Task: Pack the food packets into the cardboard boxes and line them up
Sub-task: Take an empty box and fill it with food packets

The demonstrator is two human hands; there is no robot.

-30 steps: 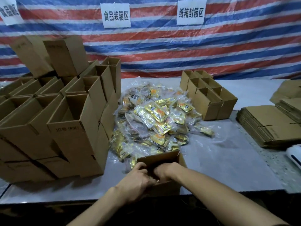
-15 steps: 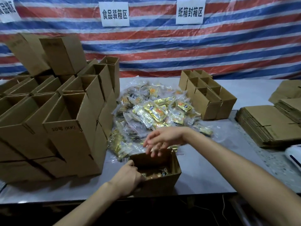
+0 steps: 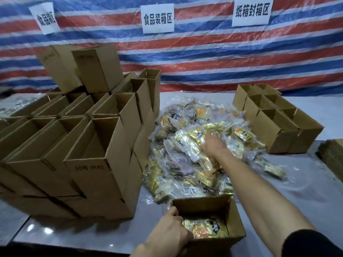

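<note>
An open cardboard box (image 3: 234,219) stands at the table's near edge with gold food packets (image 3: 206,229) lying inside. My left hand (image 3: 171,231) grips the box's near left corner. A big heap of gold and clear food packets (image 3: 187,156) spreads over the middle of the table beyond the box. My right hand (image 3: 213,142) reaches out over that heap, fingers spread and resting on the packets; whether it holds one I cannot tell.
A tall stack of open empty boxes (image 3: 89,145) fills the left side. A row of small open boxes (image 3: 274,123) stands at the right. Flattened cardboard (image 3: 332,153) lies at the far right edge. A striped tarp with paper signs hangs behind.
My right hand left the near box and stretched forward onto the packet heap. My left hand shifted from inside the box to its left corner.
</note>
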